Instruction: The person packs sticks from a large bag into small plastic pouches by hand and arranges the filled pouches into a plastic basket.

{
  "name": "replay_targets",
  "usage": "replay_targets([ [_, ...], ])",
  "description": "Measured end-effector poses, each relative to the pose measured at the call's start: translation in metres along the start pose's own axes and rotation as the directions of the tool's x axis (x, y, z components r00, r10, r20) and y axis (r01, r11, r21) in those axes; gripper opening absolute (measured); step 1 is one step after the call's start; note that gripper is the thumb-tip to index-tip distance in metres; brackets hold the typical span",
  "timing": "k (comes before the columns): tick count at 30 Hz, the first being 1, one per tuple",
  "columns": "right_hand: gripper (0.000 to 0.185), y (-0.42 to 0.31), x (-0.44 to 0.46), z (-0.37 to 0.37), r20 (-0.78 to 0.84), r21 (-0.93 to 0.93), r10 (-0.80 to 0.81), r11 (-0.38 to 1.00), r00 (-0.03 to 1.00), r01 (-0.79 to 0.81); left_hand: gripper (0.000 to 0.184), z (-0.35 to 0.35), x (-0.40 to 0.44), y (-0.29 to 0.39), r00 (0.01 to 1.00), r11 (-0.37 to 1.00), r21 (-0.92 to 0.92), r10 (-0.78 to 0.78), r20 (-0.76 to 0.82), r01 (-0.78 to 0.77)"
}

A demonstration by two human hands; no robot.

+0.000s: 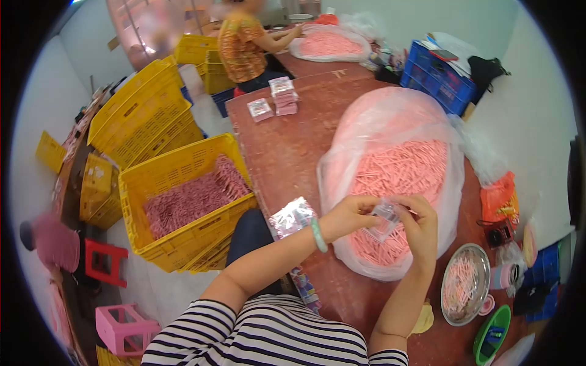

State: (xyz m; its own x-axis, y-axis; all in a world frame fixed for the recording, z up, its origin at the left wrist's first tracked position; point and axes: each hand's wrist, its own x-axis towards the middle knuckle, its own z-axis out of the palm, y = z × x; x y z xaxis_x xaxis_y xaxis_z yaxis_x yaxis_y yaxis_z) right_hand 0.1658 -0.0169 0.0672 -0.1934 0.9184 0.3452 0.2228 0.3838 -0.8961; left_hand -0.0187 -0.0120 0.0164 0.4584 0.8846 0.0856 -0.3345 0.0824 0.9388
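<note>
Both hands hold a small clear plastic packet above a large open bag of pink sticks. My left hand, with a green bangle at the wrist, pinches the packet's left side. On the opposite side, the fingers of my right hand are closed on its upper edge. What is inside the packet is too small to make out. Shiny printed packets lie at the table edge beside my left forearm.
A yellow crate of dark pink pieces stands left of the red table. Stacked packets sit farther back. A steel bowl of sticks and a green basket are at right. A co-worker sits at the far end.
</note>
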Motion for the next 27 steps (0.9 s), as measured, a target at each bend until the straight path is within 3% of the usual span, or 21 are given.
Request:
replay_targets([
  [6, 0.012, -0.012, -0.001, 0.005, 0.214, -0.099, 0.000, 0.995, 0.977, 0.021, 0.021, 0.000, -0.007, 0.007, 0.995, 0.979, 0.179, 0.092, 0.030, -0.096],
  [9, 0.015, -0.026, -0.002, 0.020, 0.291, -0.054, 0.008, 0.999, 0.957, 0.008, 0.019, -0.007, -0.028, 0.030, 0.994, 0.883, 0.460, 0.111, -0.021, -0.089],
  [10, 0.018, -0.030, -0.003, 0.027, 0.303, 0.032, 0.011, 0.999, 0.953, -0.021, 0.018, -0.015, -0.035, 0.035, 0.988, 0.827, 0.554, 0.149, -0.050, -0.096],
  [13, 0.023, -0.039, 0.000, 0.032, 0.287, -0.027, 0.036, 0.999, 0.957, -0.030, 0.023, -0.072, -0.069, 0.073, 0.913, 0.542, 0.796, 0.407, 0.031, -0.269],
  [15, 0.023, -0.024, 0.000, 0.024, 0.222, -0.077, 0.089, 0.994, 0.971, -0.073, 0.023, -0.139, -0.094, 0.097, 0.853, 0.370, 0.890, 0.520, 0.040, -0.267],
  [16, 0.022, -0.015, 0.000, 0.018, 0.178, -0.077, 0.144, 0.988, 0.973, -0.133, 0.020, -0.171, -0.113, 0.107, 0.867, 0.544, 0.834, 0.458, -0.198, -0.097],
  [17, 0.022, -0.007, -0.002, 0.012, 0.132, -0.076, 0.203, 0.978, 0.970, -0.195, 0.019, -0.200, -0.125, 0.118, 0.810, 0.768, 0.639, 0.343, -0.475, 0.049],
  [18, 0.021, 0.001, -0.001, 0.005, 0.100, -0.097, 0.235, 0.969, 0.967, -0.226, 0.019, -0.239, -0.140, 0.125, 0.771, 0.446, 0.865, 0.458, -0.441, 0.230],
  [20, 0.019, 0.018, -0.002, -0.006, 0.041, -0.139, 0.297, 0.947, 0.954, -0.289, 0.017, -0.327, -0.166, 0.109, 0.663, 0.304, 0.841, 0.518, -0.540, 0.447],
  [22, 0.018, 0.038, -0.003, -0.012, -0.065, -0.210, 0.284, 0.933, 0.957, -0.292, 0.017, -0.401, -0.188, 0.078, 0.552, 0.153, 0.673, 0.457, -0.698, 0.724],
  [25, 0.017, 0.051, -0.004, -0.014, -0.143, -0.275, 0.317, 0.897, 0.938, -0.346, 0.025, -0.495, -0.209, 0.011, 0.405, 0.142, 0.539, 0.511, -0.758, 0.830],
  [27, 0.017, 0.055, -0.005, -0.012, -0.189, -0.304, 0.360, 0.863, 0.913, -0.403, 0.022, -0.522, -0.207, -0.018, 0.389, 0.103, 0.522, 0.550, -0.739, 0.847],
])
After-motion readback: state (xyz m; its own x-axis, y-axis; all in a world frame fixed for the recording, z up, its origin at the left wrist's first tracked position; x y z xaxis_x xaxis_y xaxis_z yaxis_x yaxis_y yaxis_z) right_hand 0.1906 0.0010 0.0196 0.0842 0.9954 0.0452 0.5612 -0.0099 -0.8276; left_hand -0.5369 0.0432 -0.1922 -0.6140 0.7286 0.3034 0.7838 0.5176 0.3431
